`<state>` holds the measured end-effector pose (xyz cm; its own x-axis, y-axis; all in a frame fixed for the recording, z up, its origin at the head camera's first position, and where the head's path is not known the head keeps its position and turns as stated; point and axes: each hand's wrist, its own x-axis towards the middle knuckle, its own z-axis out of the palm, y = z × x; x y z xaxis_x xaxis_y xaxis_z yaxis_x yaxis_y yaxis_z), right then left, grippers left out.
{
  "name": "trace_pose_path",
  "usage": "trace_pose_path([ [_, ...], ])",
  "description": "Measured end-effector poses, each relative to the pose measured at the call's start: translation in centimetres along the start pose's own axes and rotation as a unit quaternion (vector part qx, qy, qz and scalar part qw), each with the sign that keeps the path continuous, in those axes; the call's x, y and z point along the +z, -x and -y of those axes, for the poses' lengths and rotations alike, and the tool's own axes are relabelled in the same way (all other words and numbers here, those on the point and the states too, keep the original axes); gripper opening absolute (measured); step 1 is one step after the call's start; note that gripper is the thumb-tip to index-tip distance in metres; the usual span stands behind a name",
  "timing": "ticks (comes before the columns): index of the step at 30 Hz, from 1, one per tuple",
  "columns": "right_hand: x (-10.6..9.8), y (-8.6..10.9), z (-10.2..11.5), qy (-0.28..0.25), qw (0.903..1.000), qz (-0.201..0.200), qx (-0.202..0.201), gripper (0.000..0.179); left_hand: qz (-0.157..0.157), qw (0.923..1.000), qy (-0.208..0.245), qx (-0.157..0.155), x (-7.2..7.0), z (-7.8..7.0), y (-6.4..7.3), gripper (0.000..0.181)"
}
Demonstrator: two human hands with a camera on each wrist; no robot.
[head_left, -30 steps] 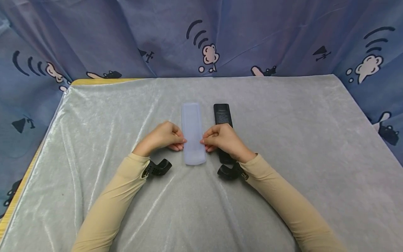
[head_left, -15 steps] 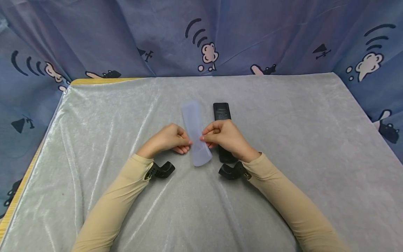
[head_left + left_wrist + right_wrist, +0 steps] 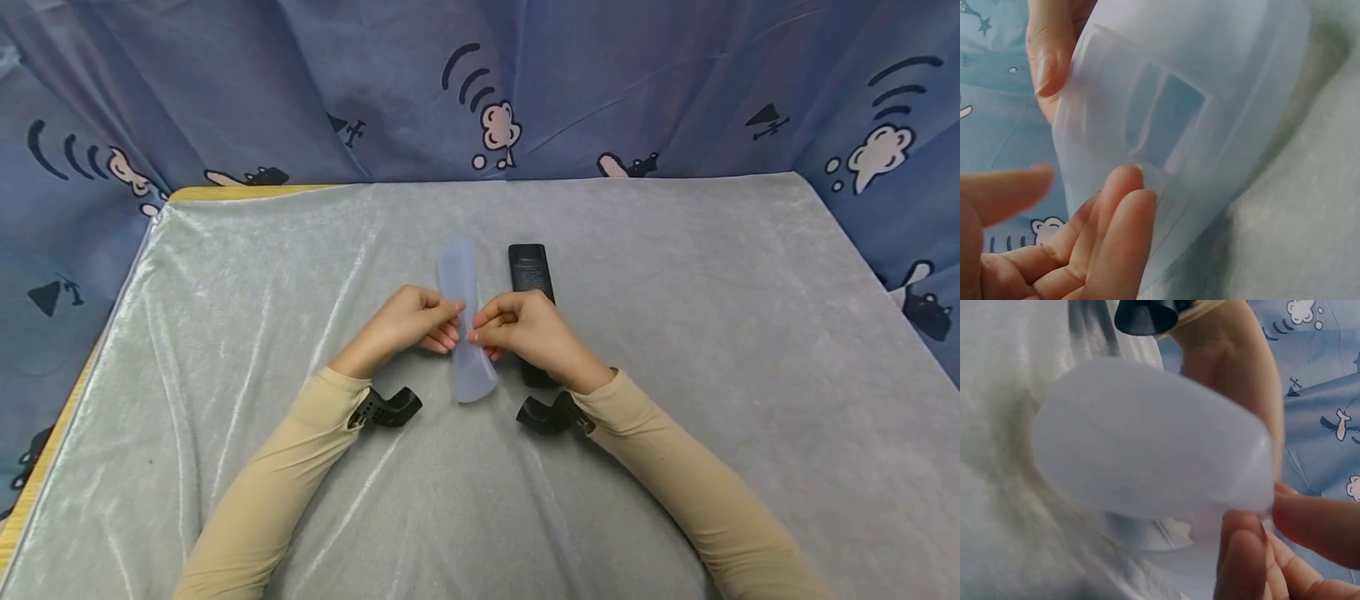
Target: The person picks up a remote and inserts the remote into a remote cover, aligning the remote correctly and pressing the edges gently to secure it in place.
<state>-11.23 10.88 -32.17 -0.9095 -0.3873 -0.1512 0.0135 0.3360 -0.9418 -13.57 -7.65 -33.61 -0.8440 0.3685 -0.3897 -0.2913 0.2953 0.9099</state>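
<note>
A translucent, soft-looking remote control cover (image 3: 474, 379) is held up between my hands in the head view, twisted and narrowed at its middle. At its right edge, my right hand (image 3: 528, 329) pinches it between thumb and fingers, as the right wrist view shows. On the other side, my left hand (image 3: 416, 321) has its fingertips (image 3: 1125, 187) against the cover and its thumb (image 3: 1016, 190) held apart from them. The cover's open slot (image 3: 1169, 119) faces the left wrist camera. A black remote control (image 3: 529, 265) lies back side up, partly hidden under the right hand.
A grey velvety cloth (image 3: 675, 275) with creases covers the table. Yellow table edge (image 3: 247, 193) shows at the back left. A blue patterned curtain (image 3: 600, 83) encloses the back and sides. Black wrist mounts (image 3: 393, 407) hang beneath both wrists.
The cover was flat and straight a second ago; now it is twisted and bent. My left hand has moved right and slightly up, with its thumb nearer the right hand. The remote has not moved.
</note>
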Motion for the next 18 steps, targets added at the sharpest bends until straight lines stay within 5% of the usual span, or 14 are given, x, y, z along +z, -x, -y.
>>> trace_pose_path([
  [8, 0.4, -0.1, -0.3, -0.001, 0.9999, 0.011, -0.002, 0.01, -0.045, 0.9963, -0.07, 0.018, 0.3, -0.3, 0.1, 0.025],
  [18, -1.2, -1.0, -1.3, -0.018, 0.9996, -0.001, 0.02, 0.018, -0.035, 0.9948, -0.078, 0.056, -0.5, -0.3, 0.2, 0.012],
])
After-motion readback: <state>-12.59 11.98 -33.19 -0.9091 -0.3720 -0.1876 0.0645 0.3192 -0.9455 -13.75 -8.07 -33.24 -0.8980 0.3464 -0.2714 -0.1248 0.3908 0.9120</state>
